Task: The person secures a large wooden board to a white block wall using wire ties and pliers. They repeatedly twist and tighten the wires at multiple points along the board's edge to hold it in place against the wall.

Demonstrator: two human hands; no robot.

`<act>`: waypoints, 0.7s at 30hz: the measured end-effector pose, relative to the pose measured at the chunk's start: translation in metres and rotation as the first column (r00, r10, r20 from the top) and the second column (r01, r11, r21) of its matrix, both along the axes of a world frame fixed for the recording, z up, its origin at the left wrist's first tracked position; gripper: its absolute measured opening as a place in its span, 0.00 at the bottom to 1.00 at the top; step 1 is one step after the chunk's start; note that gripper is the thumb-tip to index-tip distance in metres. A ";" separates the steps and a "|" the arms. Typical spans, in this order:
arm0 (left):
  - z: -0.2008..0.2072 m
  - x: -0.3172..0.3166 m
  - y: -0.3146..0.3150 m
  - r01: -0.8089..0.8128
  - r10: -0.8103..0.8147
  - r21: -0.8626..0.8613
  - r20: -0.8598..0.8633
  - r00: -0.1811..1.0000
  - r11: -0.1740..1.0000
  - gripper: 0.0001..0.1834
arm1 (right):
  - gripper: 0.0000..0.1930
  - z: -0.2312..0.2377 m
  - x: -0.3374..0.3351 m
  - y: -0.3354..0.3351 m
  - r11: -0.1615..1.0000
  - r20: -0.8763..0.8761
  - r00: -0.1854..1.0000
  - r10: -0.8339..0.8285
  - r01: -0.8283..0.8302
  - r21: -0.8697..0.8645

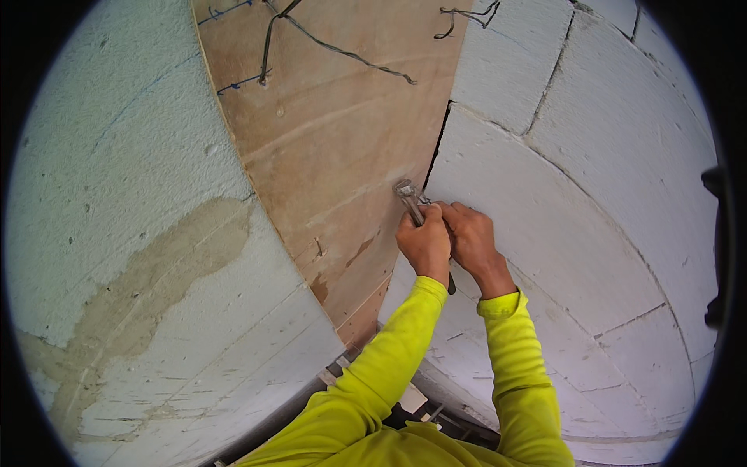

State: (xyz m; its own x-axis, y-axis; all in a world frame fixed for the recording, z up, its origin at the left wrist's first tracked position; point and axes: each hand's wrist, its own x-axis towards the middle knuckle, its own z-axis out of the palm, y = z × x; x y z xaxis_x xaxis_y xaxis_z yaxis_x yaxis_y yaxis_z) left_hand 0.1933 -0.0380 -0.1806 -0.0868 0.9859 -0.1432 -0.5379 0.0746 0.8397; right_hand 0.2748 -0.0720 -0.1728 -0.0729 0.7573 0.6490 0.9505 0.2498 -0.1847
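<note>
My left hand point(424, 245) is closed around a pair of metal pincers point(412, 204). Their worn grey head rests close to the right edge of a brown plywood panel point(334, 163), and a dark handle end sticks out below my fist. Beside it, touching or nearly so, my right hand point(473, 240) has its fingers bent and pressed together near a short piece of wire point(425, 200) at the panel's edge. Whether those fingers grip the wire or part of the pincers is hidden.
Pale block walls point(560, 233) flank the panel, the left one point(132, 156) carrying a grey mortar patch point(163, 272). Twisted wires point(342, 50) stick out of the panel higher up, with another wire loop point(469, 17) at its upper right. Pieces of wood point(412, 398) lie below.
</note>
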 end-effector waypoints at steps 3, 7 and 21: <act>-0.003 -0.002 0.003 0.038 -0.040 -0.026 -0.057 0.998 0.999 0.13 | 0.13 0.004 -0.002 -0.002 0.999 0.061 0.997 -0.040 0.040 -0.008; -0.007 -0.003 0.004 0.055 -0.055 0.008 0.001 0.998 0.998 0.12 | 0.13 0.012 -0.001 -0.003 0.999 0.146 0.988 -0.041 0.037 0.030; -0.033 -0.016 0.015 0.119 -0.085 0.124 -0.250 0.964 0.985 0.07 | 0.08 0.077 -0.011 0.036 0.998 0.503 0.863 -0.051 0.068 -0.016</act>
